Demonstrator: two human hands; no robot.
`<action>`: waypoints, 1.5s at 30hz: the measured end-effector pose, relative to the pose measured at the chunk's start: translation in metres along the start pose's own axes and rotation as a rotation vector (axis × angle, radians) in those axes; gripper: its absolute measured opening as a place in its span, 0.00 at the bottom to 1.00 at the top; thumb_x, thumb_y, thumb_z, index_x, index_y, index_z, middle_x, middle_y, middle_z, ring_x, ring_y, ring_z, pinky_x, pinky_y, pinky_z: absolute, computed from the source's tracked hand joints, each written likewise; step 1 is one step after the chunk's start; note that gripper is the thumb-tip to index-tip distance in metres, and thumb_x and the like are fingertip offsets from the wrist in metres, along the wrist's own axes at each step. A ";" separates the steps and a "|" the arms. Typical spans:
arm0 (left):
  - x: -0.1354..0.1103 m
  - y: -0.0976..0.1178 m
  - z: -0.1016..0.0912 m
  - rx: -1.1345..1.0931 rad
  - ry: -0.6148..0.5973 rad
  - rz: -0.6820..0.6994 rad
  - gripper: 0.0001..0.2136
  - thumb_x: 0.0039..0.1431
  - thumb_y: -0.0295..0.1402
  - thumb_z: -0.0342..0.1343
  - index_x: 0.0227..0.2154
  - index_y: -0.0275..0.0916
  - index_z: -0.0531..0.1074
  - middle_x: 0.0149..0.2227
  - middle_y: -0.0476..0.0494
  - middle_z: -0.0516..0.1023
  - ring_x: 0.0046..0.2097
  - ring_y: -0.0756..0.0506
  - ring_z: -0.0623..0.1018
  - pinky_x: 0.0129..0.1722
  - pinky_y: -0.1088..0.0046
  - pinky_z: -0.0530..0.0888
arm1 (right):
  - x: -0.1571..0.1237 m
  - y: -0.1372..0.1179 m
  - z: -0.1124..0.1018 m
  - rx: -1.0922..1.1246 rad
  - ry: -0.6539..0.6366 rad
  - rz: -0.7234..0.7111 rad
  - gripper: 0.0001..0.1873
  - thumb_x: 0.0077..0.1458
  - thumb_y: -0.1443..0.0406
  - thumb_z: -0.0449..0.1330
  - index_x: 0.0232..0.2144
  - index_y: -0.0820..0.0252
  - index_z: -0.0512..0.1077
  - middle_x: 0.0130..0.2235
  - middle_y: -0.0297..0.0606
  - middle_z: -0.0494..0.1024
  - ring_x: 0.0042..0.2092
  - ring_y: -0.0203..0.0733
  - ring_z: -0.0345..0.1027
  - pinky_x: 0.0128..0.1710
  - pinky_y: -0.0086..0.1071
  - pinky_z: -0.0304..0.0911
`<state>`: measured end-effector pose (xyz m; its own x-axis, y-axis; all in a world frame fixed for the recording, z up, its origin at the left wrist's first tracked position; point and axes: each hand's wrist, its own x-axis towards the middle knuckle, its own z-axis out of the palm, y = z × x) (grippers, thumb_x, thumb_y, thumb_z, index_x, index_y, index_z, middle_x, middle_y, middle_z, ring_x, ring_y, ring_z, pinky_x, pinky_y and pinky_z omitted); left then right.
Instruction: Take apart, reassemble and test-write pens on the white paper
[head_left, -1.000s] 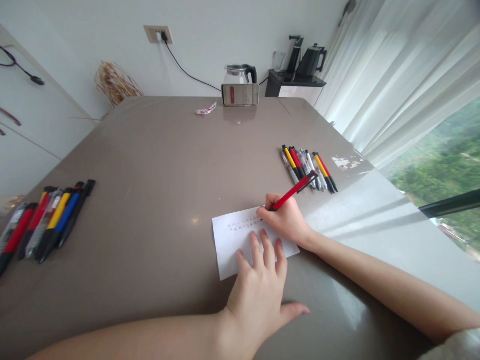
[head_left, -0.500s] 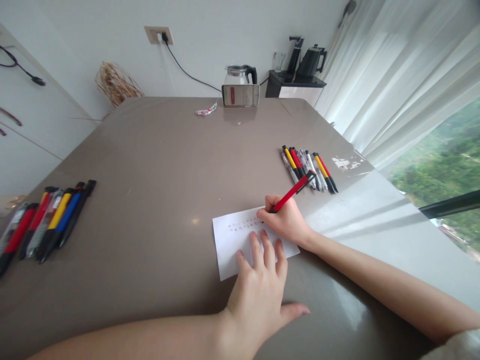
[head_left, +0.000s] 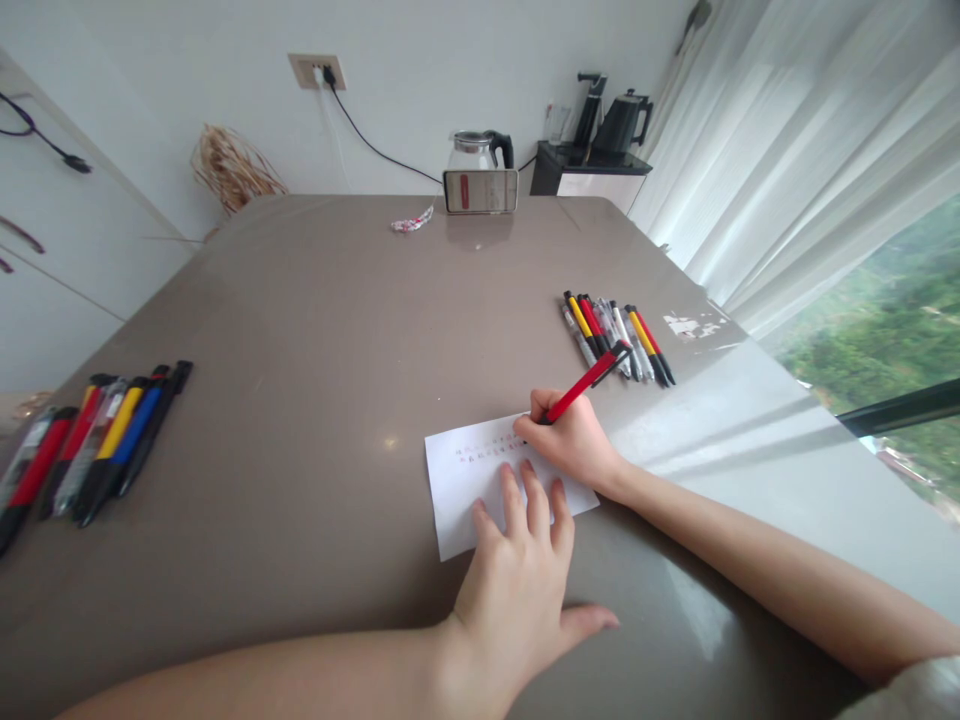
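A small white sheet of paper with two short lines of red writing lies on the grey-brown table. My left hand rests flat on its near edge, fingers spread. My right hand is closed around a red pen with a black end, its tip touching the paper at the right end of the writing. Just beyond that hand lies a row of several pens in red, yellow, black and clear.
Another row of several pens lies at the table's left edge. At the far edge stand a phone propped upright, a glass kettle and a small wrapper. White curtains and a window are to the right.
The right hand and the pen's tip shift very slightly on the paper. The left hand stays put.
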<state>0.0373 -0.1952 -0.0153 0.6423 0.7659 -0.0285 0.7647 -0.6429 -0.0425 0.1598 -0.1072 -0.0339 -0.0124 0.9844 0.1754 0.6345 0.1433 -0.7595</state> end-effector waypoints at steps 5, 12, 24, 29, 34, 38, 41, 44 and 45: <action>0.000 0.000 0.000 -0.004 -0.010 0.006 0.41 0.44 0.60 0.35 0.54 0.33 0.54 0.55 0.26 0.57 0.56 0.30 0.56 0.41 0.53 0.66 | 0.000 0.001 0.001 0.010 0.004 -0.009 0.13 0.38 0.70 0.51 0.14 0.60 0.48 0.16 0.26 0.49 0.20 0.28 0.43 0.18 0.24 0.44; -0.001 0.001 0.005 0.016 0.009 -0.008 0.42 0.44 0.60 0.32 0.56 0.32 0.51 0.56 0.26 0.53 0.57 0.31 0.53 0.42 0.53 0.66 | 0.001 -0.004 -0.008 0.033 0.082 -0.063 0.09 0.51 0.61 0.49 0.23 0.59 0.59 0.18 0.28 0.61 0.20 0.29 0.53 0.21 0.24 0.51; -0.006 0.007 0.005 0.091 0.054 -0.036 0.43 0.45 0.60 0.30 0.55 0.29 0.51 0.57 0.25 0.51 0.56 0.33 0.54 0.44 0.56 0.65 | 0.018 0.021 -0.048 -0.787 0.588 -0.788 0.16 0.53 0.69 0.47 0.46 0.59 0.63 0.39 0.47 0.62 0.43 0.46 0.57 0.42 0.40 0.56; -0.006 0.008 0.004 0.101 0.063 -0.044 0.43 0.44 0.60 0.30 0.55 0.29 0.51 0.57 0.26 0.52 0.56 0.34 0.54 0.44 0.58 0.64 | 0.017 0.020 -0.045 -0.776 0.513 -0.798 0.19 0.52 0.73 0.45 0.46 0.60 0.62 0.41 0.48 0.61 0.44 0.45 0.56 0.42 0.39 0.57; -0.008 0.008 0.003 0.111 0.068 -0.038 0.42 0.45 0.60 0.29 0.55 0.30 0.50 0.57 0.29 0.52 0.56 0.34 0.54 0.44 0.59 0.64 | 0.021 0.016 -0.051 -0.638 0.449 -0.695 0.22 0.52 0.74 0.43 0.50 0.62 0.59 0.42 0.49 0.61 0.44 0.45 0.56 0.42 0.39 0.58; -0.009 0.008 0.002 0.118 0.085 -0.039 0.42 0.46 0.60 0.29 0.55 0.30 0.50 0.57 0.29 0.53 0.56 0.35 0.54 0.44 0.60 0.64 | 0.021 0.010 -0.055 -0.437 0.434 -0.606 0.19 0.53 0.70 0.44 0.48 0.60 0.62 0.41 0.46 0.64 0.43 0.43 0.59 0.42 0.37 0.59; -0.009 0.008 0.000 0.116 0.093 -0.035 0.42 0.45 0.60 0.30 0.55 0.30 0.51 0.56 0.29 0.54 0.56 0.35 0.55 0.44 0.60 0.64 | 0.023 0.006 -0.062 -0.320 0.448 -0.538 0.17 0.55 0.68 0.43 0.45 0.58 0.64 0.40 0.43 0.66 0.39 0.40 0.62 0.38 0.34 0.60; -0.009 0.008 0.000 0.112 0.096 -0.032 0.42 0.45 0.60 0.30 0.55 0.30 0.52 0.56 0.29 0.54 0.56 0.35 0.55 0.44 0.61 0.64 | 0.028 0.006 -0.073 -0.266 0.509 -0.484 0.20 0.55 0.66 0.43 0.50 0.57 0.59 0.40 0.43 0.69 0.35 0.38 0.64 0.34 0.33 0.62; -0.009 0.008 0.000 0.110 0.099 -0.032 0.42 0.45 0.60 0.30 0.55 0.30 0.52 0.56 0.29 0.54 0.56 0.35 0.55 0.44 0.61 0.64 | 0.030 0.008 -0.077 -0.260 0.534 -0.468 0.22 0.55 0.66 0.43 0.53 0.57 0.55 0.40 0.43 0.69 0.34 0.38 0.64 0.33 0.34 0.62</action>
<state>0.0375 -0.2069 -0.0153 0.6239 0.7781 0.0729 0.7781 -0.6097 -0.1512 0.2239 -0.0845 0.0135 0.0086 0.6337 0.7735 0.8177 0.4408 -0.3702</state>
